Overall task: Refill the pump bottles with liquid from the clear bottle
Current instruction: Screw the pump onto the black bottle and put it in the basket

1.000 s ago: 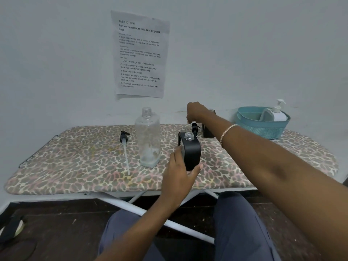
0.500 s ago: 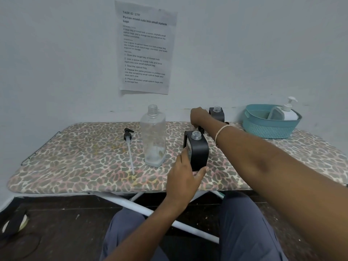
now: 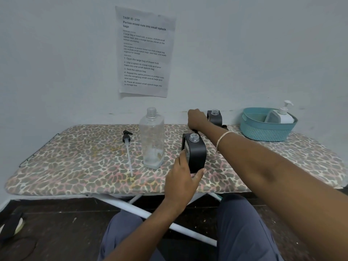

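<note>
Black and uncapped, the near bottle (image 3: 196,155) stands upright at the middle of the ironing board (image 3: 75,157), close to its near edge. The left hand (image 3: 181,178) grips it low down, fingers (image 3: 183,154) curled round its left side and thumb against its near right corner. Just left of it stands the clear bottle (image 3: 152,140), upright, open at the neck, with only a little liquid at its bottom. Farther left a loose pump (image 3: 127,142) lies flat, its tube pointing toward the near edge. The right hand (image 3: 196,119) reaches beyond the near bottle, fingers curled downward and gripping a second pump (image 3: 194,131), of which only a black bit shows below the hand. Just right of that hand the far bottle (image 3: 214,117) stands upright and uncapped by the wall. At the far right a teal basket (image 3: 263,129) holds a white dispenser (image 3: 284,115).
</note>
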